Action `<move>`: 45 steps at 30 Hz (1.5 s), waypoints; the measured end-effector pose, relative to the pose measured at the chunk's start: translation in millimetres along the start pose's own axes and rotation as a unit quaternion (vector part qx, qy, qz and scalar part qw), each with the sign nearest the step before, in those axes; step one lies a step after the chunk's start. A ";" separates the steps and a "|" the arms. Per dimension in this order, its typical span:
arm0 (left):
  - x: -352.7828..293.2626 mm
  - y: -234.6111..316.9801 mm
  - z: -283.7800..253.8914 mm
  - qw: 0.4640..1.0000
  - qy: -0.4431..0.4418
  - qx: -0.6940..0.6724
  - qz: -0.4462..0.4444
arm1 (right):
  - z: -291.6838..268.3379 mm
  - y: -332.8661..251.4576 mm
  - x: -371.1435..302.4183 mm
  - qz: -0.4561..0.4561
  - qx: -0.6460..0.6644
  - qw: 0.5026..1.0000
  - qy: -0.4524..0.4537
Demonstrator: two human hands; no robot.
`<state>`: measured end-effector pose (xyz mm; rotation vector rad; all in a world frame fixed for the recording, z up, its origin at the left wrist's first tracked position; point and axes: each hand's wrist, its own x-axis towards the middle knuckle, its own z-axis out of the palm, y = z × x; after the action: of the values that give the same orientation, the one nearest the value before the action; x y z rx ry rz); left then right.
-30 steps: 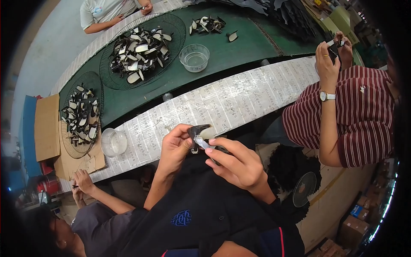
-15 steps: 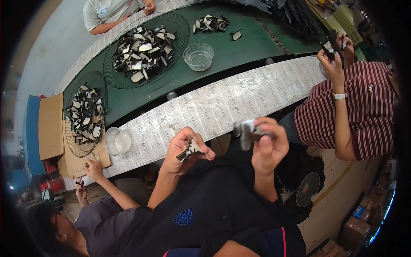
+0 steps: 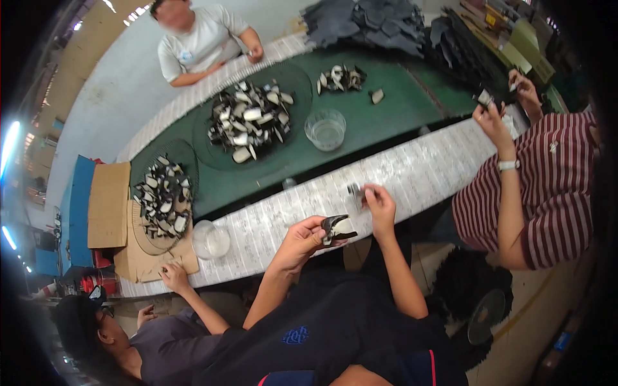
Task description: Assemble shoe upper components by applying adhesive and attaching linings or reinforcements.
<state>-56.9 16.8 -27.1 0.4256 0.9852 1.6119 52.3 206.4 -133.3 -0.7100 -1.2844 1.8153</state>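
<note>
My left hand (image 3: 299, 244) is closed on a curved black piece (image 3: 335, 230), leather-like, with a pale inside face and its open, two-pointed end toward the right. A little farther off, my right hand (image 3: 380, 209) pinches a small dark grey piece (image 3: 354, 190) over the light-covered table edge. That piece is too small and blurred for me to tell its kind. The two hands are apart. Beyond them, a round wire tray (image 3: 302, 83) bears a heap of similar black and pale pieces (image 3: 248, 119).
A clear plastic bowl (image 3: 325, 130) stands on the green table (image 3: 257, 175), another bowl (image 3: 211, 240) by the cardboard (image 3: 108, 206). A second wire tray (image 3: 135, 231) holds more pieces. Co-workers sit left, right and across. Dark sheets (image 3: 367, 29) are stacked at the back. Right of me is a fan (image 3: 486, 316).
My right hand has moved away from me, out over the table edge. The piece in my left hand is turned so its pale inside faces up. The whole view has shifted.
</note>
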 end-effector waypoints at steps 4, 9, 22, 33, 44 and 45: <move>20.1 12.5 -37.0 0.996 0.065 0.059 -0.002 | -2.7 1.9 0.0 -0.007 0.011 1.000 0.003; 86.2 61.8 -82.3 0.980 0.153 0.010 0.125 | 0.3 4.2 3.3 -0.016 0.007 0.999 -0.038; 253.5 224.7 -129.1 0.894 0.248 -0.079 0.364 | 15.1 9.3 0.0 -0.049 -0.011 0.997 -0.055; 35.1 -21.5 -88.8 0.901 0.315 0.141 0.264 | -1.4 6.1 -0.3 -0.039 -0.014 0.999 -0.029; -51.8 -63.9 -116.5 0.888 0.313 0.241 0.238 | 4.7 10.3 5.3 -0.037 -0.045 0.998 -0.023; -55.4 -66.1 -121.3 0.889 0.298 0.255 0.235 | 4.2 11.3 4.4 -0.042 -0.048 0.998 -0.018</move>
<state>-87.1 -79.1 -136.9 0.5685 1.9126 1.9593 43.4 205.9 -142.7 -0.6679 -1.4106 1.7154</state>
